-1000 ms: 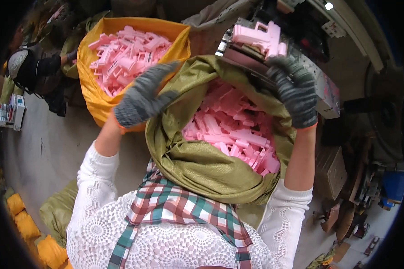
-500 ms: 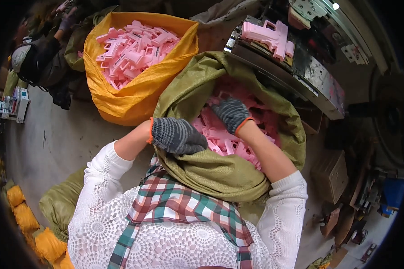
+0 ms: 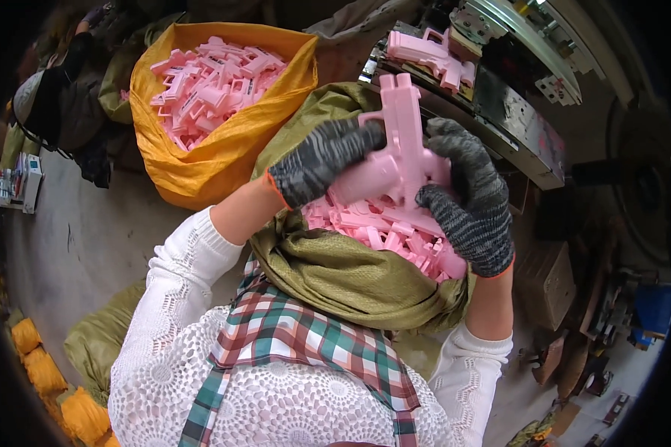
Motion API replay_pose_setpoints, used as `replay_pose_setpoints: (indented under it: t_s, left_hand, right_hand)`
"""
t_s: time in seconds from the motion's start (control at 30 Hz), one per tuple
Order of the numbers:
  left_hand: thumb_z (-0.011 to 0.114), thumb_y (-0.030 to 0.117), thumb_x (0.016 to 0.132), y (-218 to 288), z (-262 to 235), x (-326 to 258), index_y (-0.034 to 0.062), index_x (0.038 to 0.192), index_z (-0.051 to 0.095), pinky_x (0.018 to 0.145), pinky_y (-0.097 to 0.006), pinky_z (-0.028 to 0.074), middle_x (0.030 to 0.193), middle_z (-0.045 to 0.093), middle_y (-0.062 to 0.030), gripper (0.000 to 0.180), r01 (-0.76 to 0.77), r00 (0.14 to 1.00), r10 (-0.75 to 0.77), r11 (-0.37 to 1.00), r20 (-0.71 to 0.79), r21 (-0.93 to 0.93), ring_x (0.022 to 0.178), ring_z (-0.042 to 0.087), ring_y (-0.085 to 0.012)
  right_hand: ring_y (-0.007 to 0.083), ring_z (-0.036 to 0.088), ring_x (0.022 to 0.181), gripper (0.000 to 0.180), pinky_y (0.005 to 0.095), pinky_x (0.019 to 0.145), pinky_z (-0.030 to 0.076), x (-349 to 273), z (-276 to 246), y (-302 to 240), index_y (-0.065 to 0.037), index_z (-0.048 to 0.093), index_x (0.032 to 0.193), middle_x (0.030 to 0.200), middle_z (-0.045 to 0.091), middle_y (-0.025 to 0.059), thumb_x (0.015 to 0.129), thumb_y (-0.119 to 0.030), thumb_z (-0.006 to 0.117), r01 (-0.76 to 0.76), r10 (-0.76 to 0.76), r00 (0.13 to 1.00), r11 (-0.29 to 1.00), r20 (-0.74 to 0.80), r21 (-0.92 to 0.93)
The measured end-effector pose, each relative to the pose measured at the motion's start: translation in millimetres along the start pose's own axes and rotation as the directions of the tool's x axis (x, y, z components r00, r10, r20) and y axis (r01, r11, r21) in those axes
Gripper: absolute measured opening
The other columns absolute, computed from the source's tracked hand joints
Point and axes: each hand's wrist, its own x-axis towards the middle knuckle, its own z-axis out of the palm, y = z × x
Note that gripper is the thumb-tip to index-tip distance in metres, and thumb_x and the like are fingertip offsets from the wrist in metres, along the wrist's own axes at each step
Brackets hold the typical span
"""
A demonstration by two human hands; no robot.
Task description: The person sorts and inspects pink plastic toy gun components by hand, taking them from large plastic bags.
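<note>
Above an olive woven sack (image 3: 350,279), a pink plastic toy pistol (image 3: 402,127) is held up, muzzle end pointing away from me. My left hand (image 3: 328,160), in a dark grey knit glove with an orange cuff, is closed on its left side by the trigger guard and grip. Around its right side curls my right hand (image 3: 473,197), gloved alike, thumb and fingers closed on the pink plastic. A second pink piece may be pressed against the first; I cannot tell. Many pink toy pistols (image 3: 380,227) fill the sack below.
A yellow-orange sack (image 3: 164,167) full of pink toy pistols stands at the far left. On the machine (image 3: 492,112) at the far right lies another pink toy pistol (image 3: 432,56). A cardboard box (image 3: 548,287) is to the right. Another person (image 3: 60,104) is at the upper left.
My right hand has come up out of the olive sack, and a pink toy pistol is now between both hands. My left hand has left the sack's rim and moved up to it.
</note>
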Motion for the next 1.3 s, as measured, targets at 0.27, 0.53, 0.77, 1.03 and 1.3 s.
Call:
replay_pose_setpoints:
  t_s: [0.27,0.53,0.77,1.03,1.3]
  left_hand:
    - [0.045,0.004,0.089,28.4,-4.9,56.0,0.0001,0.112,0.056,0.086,-0.036,0.045,0.103,0.061,-0.0164,0.026,-0.199,0.838,0.281,0.956,-0.469,0.217,0.096,0.057,-0.0305]
    - [0.059,0.041,0.079,58.4,-31.3,152.3,0.0067,0.123,0.048,0.092,-0.044,0.04,0.119,0.052,-0.0187,0.056,-0.004,0.994,0.103,0.233,-0.021,0.972,0.107,0.051,-0.0354]
    - [0.062,0.026,0.076,18.3,-49.5,83.4,0.0062,0.118,0.05,0.084,-0.042,0.042,0.104,0.056,-0.0138,0.048,-0.059,0.776,0.625,-0.071,0.09,0.996,0.092,0.053,-0.0305]
    - [0.068,0.029,0.074,25.6,-138.4,-61.9,0.0059,0.134,0.036,0.1,-0.042,0.033,0.125,0.045,-0.0226,0.072,0.563,0.822,0.262,-0.239,-0.506,0.791,0.117,0.04,-0.0379]
    - [0.064,0.014,0.081,36.1,-47.0,-45.8,-0.0002,0.129,0.042,0.099,-0.036,0.036,0.127,0.048,-0.0188,0.055,-0.004,0.967,0.199,0.643,-0.162,0.766,0.117,0.046,-0.0299]
  right_hand:
    - [0.0265,0.059,0.097,0.039,0.0335,0.084,0.048,5.5,-38.8,6.3,-0.008,0.06,0.095,0.109,0.059,0.0127,0.06,0.003,0.074,0.081,-0.095,0.995,0.955,-0.033,-0.285]
    - [0.013,0.055,0.096,0.038,0.0296,0.085,0.046,-28.0,-54.4,46.2,-0.004,0.059,0.104,0.106,0.06,0.0041,0.069,0.002,0.073,-0.198,0.215,0.961,0.974,-0.173,0.114]
    - [0.0132,0.055,0.097,0.043,0.0299,0.085,0.047,-2.6,-49.4,54.9,-0.004,0.058,0.109,0.107,0.06,0.0042,0.069,0.002,0.072,-0.222,0.259,0.922,0.963,-0.287,0.155]
    - [0.0298,0.051,0.113,0.042,0.0338,0.099,0.038,71.8,-61.4,123.5,-0.011,0.059,0.117,0.12,0.055,0.0147,0.076,-0.008,0.066,0.007,-0.07,0.991,0.882,-0.115,-0.471]
    - [0.0209,0.059,0.099,0.024,0.0323,0.086,0.046,42.0,-10.0,45.8,-0.004,0.062,0.103,0.107,0.062,0.0103,0.079,-0.001,0.06,-0.254,0.269,0.954,0.96,0.132,-0.117]
